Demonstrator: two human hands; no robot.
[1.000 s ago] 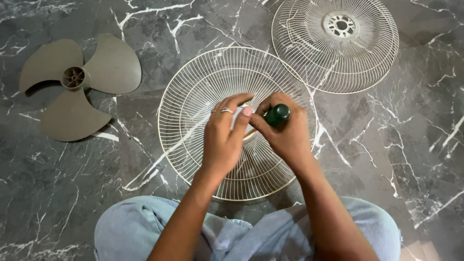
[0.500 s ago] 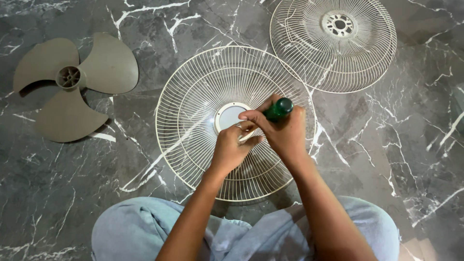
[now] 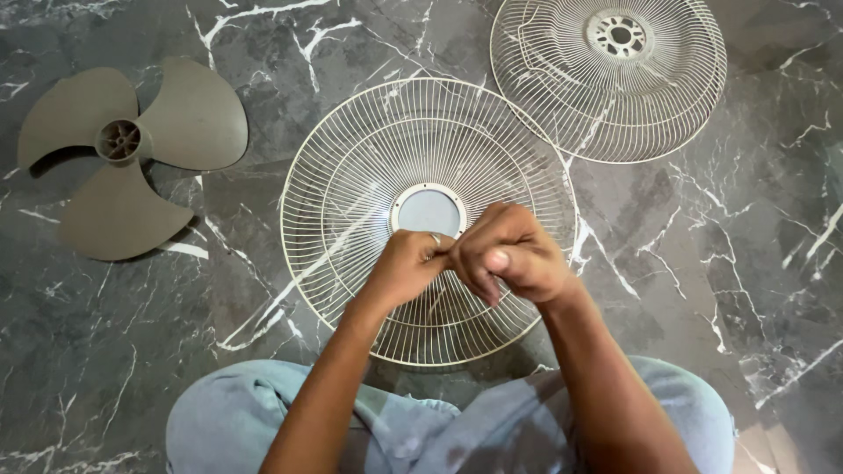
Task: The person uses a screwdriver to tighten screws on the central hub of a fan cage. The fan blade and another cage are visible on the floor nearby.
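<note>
Your left hand and right hand are both clenched, knuckles touching, over the front grille. Can't tell what either grip holds.

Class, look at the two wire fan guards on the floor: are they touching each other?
Touching, it seems. The head view shows the rear guard's rim crossing the front guard's rim at the upper right, with no floor between them.

Floor right of front grille bare, hand passes freely; rear grille blocks far right, its rim just beside the front grille; fan blade occupies far left; bare strip between blade and front grille.
</note>
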